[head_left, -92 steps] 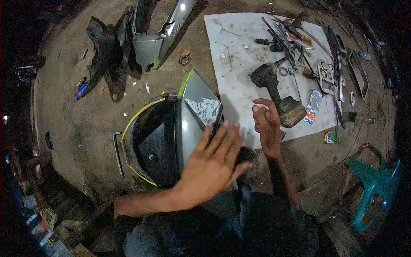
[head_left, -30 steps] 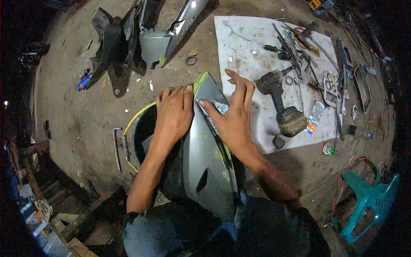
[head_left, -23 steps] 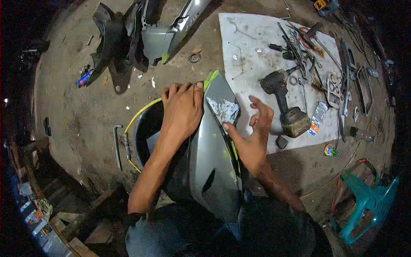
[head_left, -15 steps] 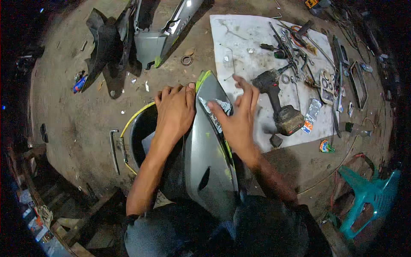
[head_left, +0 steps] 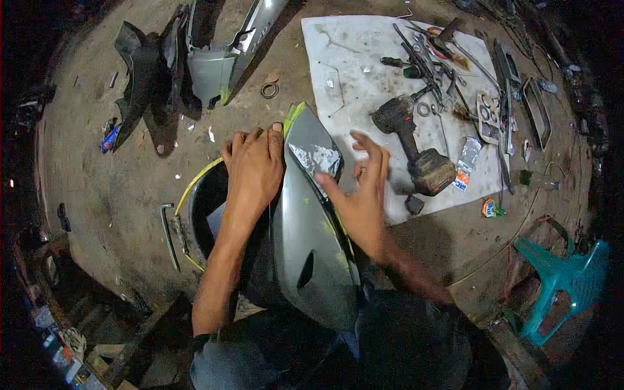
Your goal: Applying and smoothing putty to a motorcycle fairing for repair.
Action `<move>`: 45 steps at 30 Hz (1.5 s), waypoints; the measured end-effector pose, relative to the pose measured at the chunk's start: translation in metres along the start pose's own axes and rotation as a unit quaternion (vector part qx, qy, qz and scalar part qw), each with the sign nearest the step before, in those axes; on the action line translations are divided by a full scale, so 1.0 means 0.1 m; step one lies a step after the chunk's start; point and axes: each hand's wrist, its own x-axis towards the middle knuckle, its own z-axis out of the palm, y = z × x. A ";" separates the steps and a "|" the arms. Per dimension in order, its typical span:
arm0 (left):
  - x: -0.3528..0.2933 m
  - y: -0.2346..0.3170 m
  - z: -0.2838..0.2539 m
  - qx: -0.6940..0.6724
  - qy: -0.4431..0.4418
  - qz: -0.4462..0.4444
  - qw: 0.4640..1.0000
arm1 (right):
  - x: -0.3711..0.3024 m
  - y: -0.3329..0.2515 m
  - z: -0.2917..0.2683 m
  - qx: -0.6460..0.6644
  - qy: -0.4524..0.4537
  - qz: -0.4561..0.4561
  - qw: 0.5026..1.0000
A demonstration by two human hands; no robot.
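Btwn the hands, a long, tapering grey plastic panel (head_left: 300,227) is pointing its narrow tip fwd & slightly L, long axis running near-to-far. Vs. 0.5 s ago, the bare right hand (head_left: 364,208) is baring more of the ragged white patch (head_left: 320,158) (thumb now sitting at its lower edge). The panel's looking glossy, yellow-green at edges. R thumb & fingers are spreading apart; the bare left hand's (head_left: 255,166) fingers are bunching along the L edge, can't tell if pinching.

Left forearm (head_left: 224,270) partly hides round black object (head_left: 199,211). Top edge crops far silver panel (head_left: 211,73). White scrap (head_left: 211,134): too small to identify.
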 end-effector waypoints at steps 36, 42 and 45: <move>0.03 0.01 0.02 0.012 -0.014 -0.001 1.000 | 0.00 -0.05 -0.07 0.019 -0.026 0.041 0.999; 0.02 0.11 0.00 -0.011 -0.013 -0.017 1.000 | 0.44 -0.03 0.15 0.036 0.018 -0.032 0.999; -0.01 -0.10 0.08 0.012 -0.004 -0.001 1.000 | 0.23 -0.08 0.13 0.029 -0.007 0.001 1.000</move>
